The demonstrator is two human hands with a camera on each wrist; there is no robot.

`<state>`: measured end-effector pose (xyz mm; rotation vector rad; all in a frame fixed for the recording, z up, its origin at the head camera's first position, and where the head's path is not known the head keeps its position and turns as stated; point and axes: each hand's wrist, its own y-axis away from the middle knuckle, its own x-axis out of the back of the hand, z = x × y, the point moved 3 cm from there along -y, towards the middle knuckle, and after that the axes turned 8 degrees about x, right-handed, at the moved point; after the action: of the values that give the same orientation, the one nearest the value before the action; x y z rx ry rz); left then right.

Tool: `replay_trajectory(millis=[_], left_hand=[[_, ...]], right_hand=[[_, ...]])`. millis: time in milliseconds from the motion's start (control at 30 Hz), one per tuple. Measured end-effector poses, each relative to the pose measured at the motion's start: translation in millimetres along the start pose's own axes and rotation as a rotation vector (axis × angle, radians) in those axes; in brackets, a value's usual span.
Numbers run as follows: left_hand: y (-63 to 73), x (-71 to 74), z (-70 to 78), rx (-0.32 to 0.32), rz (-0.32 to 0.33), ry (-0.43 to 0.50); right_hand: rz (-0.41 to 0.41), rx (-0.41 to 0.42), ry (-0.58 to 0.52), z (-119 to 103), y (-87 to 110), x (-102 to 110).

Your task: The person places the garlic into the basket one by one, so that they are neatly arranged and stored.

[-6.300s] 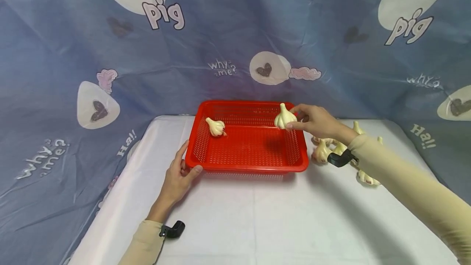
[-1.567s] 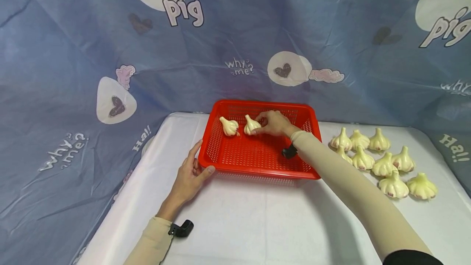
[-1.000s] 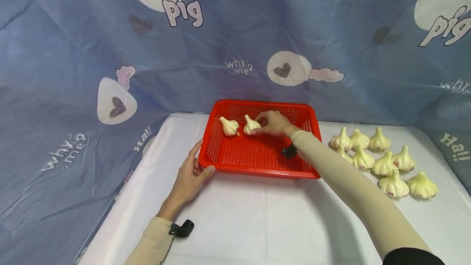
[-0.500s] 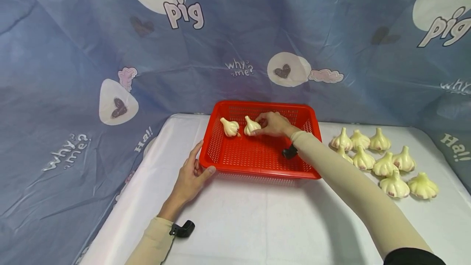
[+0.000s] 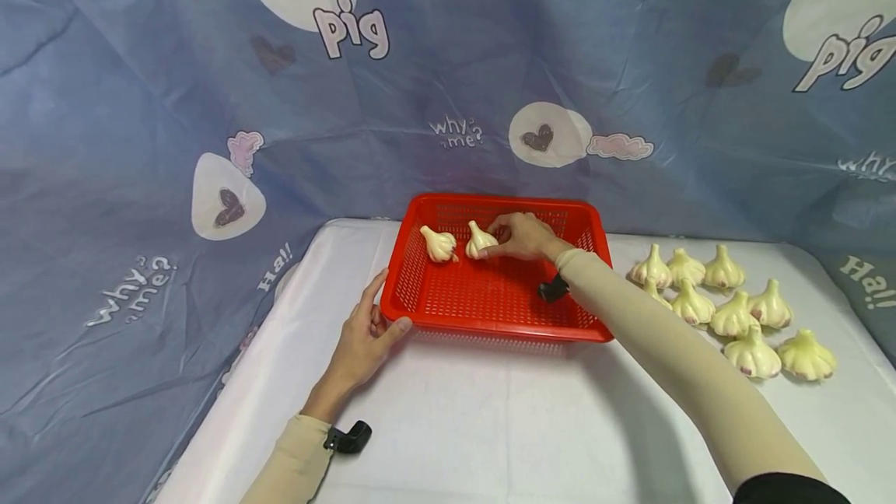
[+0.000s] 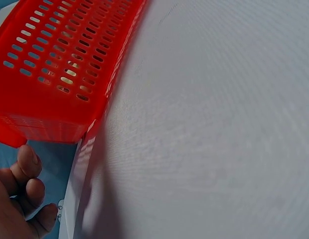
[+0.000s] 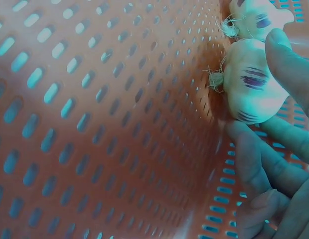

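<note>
1. Garlic bulb [image 5: 479,242] sat in the red basket [image 5: 490,327], pinched by the right hand [image 5: 525,236].
2. The left hand [image 5: 360,342] touched the basket's corner, not gripping.
3. The bulb looked light and firm; its round sides seemed best to hold.

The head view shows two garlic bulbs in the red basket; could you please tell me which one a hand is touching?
The right bulb: the right hand pinches it, while the left bulb lies untouched.
</note>
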<state>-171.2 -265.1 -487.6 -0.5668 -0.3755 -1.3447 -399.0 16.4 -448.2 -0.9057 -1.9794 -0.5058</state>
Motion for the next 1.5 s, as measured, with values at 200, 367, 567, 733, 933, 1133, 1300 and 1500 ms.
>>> replay_trajectory(millis=[200, 367, 567, 733, 933, 1133, 1300, 1500], left_hand=[[1.1, 0.1, 1.6, 0.004, 0.003, 0.000], [1.5, 0.4, 2.0, 0.010, 0.004, 0.001], [1.5, 0.5, 1.3, 0.017, -0.001, 0.001], [1.6, 0.6, 1.7, 0.008, 0.001, 0.007], [1.7, 0.5, 2.0, 0.005, 0.003, 0.007], [1.2, 1.0, 2.0, 0.008, 0.006, 0.004], [1.5, 1.3, 3.1, 0.000, 0.007, 0.006], [1.9, 1.5, 4.7, 0.004, 0.002, 0.011]], right_hand=[[-0.007, 0.000, -0.025, 1.0, 0.9, 2.1], [-0.010, 0.017, -0.040, 2.4, 1.4, 3.2], [-0.009, 0.024, -0.066, 2.3, 0.5, 2.0], [-0.002, 0.037, -0.069, 1.2, -0.4, 2.0], [0.004, 0.042, -0.084, 1.9, -1.1, 1.0], [0.002, 0.044, -0.079, 2.1, -0.8, 1.1], [0.000, 0.034, -0.068, 1.0, 0.4, 1.8], [0.012, 0.043, -0.078, -0.2, 3.6, 4.3]])
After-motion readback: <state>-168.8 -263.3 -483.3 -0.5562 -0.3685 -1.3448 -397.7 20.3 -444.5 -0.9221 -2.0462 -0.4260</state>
